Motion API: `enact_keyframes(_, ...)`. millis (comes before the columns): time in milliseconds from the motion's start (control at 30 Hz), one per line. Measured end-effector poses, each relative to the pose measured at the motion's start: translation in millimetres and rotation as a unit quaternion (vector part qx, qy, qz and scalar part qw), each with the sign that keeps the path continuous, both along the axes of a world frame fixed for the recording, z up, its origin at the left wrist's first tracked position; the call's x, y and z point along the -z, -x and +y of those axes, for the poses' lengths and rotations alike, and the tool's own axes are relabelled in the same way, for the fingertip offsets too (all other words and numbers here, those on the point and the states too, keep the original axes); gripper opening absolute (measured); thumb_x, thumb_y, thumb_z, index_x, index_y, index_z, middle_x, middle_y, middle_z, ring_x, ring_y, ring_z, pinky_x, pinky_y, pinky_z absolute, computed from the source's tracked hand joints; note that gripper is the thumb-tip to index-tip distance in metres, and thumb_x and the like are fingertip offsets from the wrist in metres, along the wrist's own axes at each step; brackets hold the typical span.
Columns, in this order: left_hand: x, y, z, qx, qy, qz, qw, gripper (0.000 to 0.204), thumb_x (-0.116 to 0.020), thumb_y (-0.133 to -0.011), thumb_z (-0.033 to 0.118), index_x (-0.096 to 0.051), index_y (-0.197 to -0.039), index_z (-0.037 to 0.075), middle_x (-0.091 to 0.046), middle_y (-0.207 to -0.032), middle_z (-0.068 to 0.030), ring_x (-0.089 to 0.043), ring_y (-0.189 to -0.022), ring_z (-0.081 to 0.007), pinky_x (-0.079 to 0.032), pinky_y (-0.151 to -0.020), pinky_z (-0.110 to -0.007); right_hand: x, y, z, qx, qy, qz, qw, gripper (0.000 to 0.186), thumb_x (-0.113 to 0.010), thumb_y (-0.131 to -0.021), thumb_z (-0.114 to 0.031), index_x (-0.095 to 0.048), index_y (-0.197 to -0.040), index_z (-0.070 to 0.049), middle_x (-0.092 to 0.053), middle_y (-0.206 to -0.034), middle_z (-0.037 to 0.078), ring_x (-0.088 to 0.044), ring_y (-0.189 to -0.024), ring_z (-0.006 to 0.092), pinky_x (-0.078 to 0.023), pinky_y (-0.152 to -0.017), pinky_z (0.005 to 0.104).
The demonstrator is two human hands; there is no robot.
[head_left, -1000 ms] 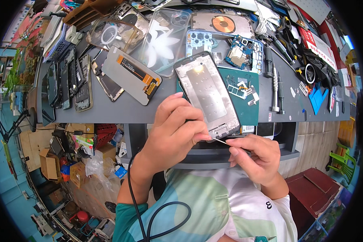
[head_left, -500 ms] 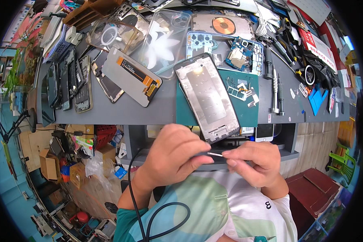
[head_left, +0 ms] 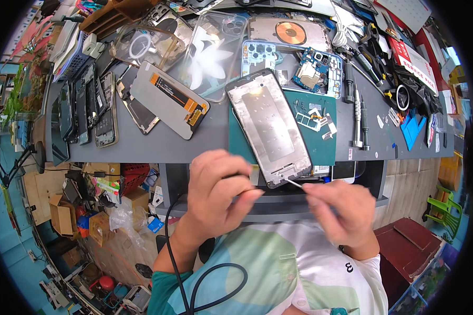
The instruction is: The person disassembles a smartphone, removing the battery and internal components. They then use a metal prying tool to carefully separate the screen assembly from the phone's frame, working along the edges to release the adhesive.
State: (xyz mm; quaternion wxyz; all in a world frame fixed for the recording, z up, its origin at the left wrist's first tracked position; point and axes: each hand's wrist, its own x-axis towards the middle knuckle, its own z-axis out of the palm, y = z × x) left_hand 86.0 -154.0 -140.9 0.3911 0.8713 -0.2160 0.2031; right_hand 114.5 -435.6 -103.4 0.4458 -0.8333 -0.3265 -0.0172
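My left hand [head_left: 218,194] is curled with thumb and forefinger close together, just below a phone frame; whatever is between them, if anything, cannot be made out. My right hand [head_left: 341,212], blurred, is closed on a thin metal tool [head_left: 296,184] whose tip reaches the bottom edge of the frame. That phone frame [head_left: 268,126], silver inside a black rim, lies tilted on a green mat [head_left: 323,149] and overhangs the table's front edge. Small pale parts [head_left: 310,121] lie beside it on the mat. A loose screen panel [head_left: 163,100] with an orange flex strip lies to the left.
Stacked phone bodies [head_left: 89,110] fill the left of the grey table [head_left: 205,149]. A blue circuit board [head_left: 312,71] and clear cases [head_left: 215,58] sit behind. Screwdrivers [head_left: 358,121] and a blue plastic piece [head_left: 412,128] lie right. A black cable [head_left: 176,262] loops over my lap.
My hands dropped below the frame, then moved apart. The right hand has since raised the tool's tip back to the frame's bottom edge, while the left hand drew left and up.
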Motion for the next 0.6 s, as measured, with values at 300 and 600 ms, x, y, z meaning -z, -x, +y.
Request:
enact_keyframes(300,2.3,-15.0,-6.1,-0.044,-0.094,0.062,0.993,0.094,-0.088,-0.087,0.058,-0.061,-0.157,0.001,-0.053,-0.168,-0.024,-0.036,-0.162,-0.0523,-0.025,-0.131,-0.067,20.6,11.5,23.2,-0.03,0.002,-0.074,0.997,0.052,-0.082,-0.081,0.005,-0.074,-0.132,0.007,-0.074,-0.084,0.007,-0.064,-0.057,0.0149,-0.048,-0.049,0.0301)
enact_keyframes(600,12.0,-16.6,-2.7,-0.043,-0.109,0.047,0.992,0.101,-0.081,-0.084,0.074,-0.066,-0.153,0.003,-0.054,-0.167,-0.022,-0.039,-0.162,-0.0501,-0.029,-0.129,-0.068,20.0,15.4,23.7,-0.021,-0.001,-0.076,0.997,0.051,-0.082,-0.08,0.006,-0.074,-0.13,0.008,-0.076,-0.087,0.009,-0.066,-0.059,0.0154,-0.05,-0.051,0.029)
